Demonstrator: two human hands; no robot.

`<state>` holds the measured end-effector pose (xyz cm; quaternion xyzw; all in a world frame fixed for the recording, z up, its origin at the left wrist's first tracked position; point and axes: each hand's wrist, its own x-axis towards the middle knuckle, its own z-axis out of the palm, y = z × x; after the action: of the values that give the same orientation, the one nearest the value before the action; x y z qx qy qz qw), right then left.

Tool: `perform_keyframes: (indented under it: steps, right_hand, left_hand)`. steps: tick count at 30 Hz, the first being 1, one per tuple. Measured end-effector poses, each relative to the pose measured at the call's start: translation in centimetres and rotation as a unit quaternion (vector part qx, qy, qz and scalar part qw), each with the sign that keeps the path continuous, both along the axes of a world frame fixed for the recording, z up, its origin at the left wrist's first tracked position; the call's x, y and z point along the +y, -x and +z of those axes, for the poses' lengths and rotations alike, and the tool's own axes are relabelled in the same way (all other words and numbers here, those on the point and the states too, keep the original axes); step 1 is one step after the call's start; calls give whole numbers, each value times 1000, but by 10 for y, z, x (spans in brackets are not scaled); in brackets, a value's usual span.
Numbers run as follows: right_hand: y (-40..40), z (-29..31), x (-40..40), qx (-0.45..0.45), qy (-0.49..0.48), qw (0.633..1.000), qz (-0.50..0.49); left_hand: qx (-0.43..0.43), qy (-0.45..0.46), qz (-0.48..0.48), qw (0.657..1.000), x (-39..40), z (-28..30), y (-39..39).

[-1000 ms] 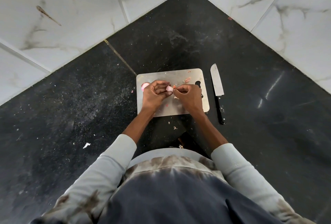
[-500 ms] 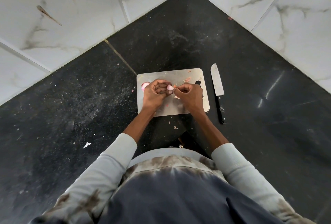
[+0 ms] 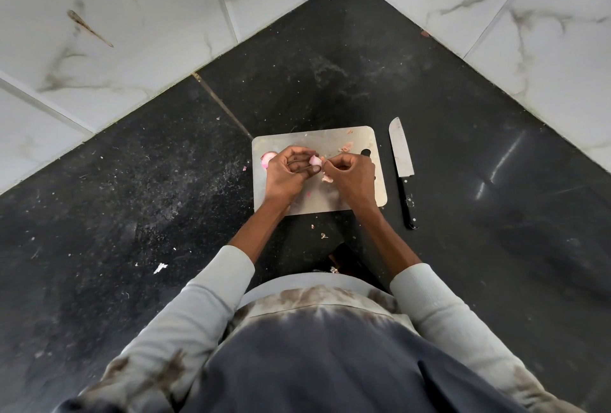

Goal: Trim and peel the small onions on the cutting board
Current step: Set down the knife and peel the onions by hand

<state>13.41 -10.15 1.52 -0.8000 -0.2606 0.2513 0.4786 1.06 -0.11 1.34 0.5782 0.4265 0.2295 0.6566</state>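
Head view, looking down from above the person: a person in pale grey sleeves is standing at a black stone counter (image 3: 165, 181) that is running into a corner of white marbled wall tiles. A metal cutting board (image 3: 330, 143) is lying on the counter just in front of them. Both hands are meeting over the middle of the board. The left hand (image 3: 287, 171) is curling its fingers around a small pink onion (image 3: 314, 161), cradling it so it is not rolling while the skin is being worked off. The right hand (image 3: 350, 173) is closing thumb and fingertip in a narrow pinch on a flake of skin (image 3: 323, 159) at the onion's right side, apparently pulling it away.

Another onion piece (image 3: 267, 158), pink and pale, is resting near the board's left edge, half hidden behind the left hand. Bits of peel (image 3: 346, 147) are lying toward the board's far right corner, and more scraps (image 3: 327, 178) are sitting under the right hand's fingers. A knife (image 3: 401, 161) with a black handle is lying on the counter just beside the board's right edge, blade pointing away, likely parked within reach for the next trimming cut.
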Motion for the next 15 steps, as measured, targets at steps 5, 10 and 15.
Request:
perform_keyframes:
  steps: [5,10,15]
  right_hand:
    - [3,-1,0,-10,-7,1000,-10]
    - [4,-1,3,-5,-11,1000,-9]
    - [2,-2,6,-1,-14,1000,-3]
  left_hand:
    - [10,0,7,1000,-2,1,-2]
    - [9,8,22,1000,1,-3,0]
    - [9,2,23,1000,4,-5,-1]
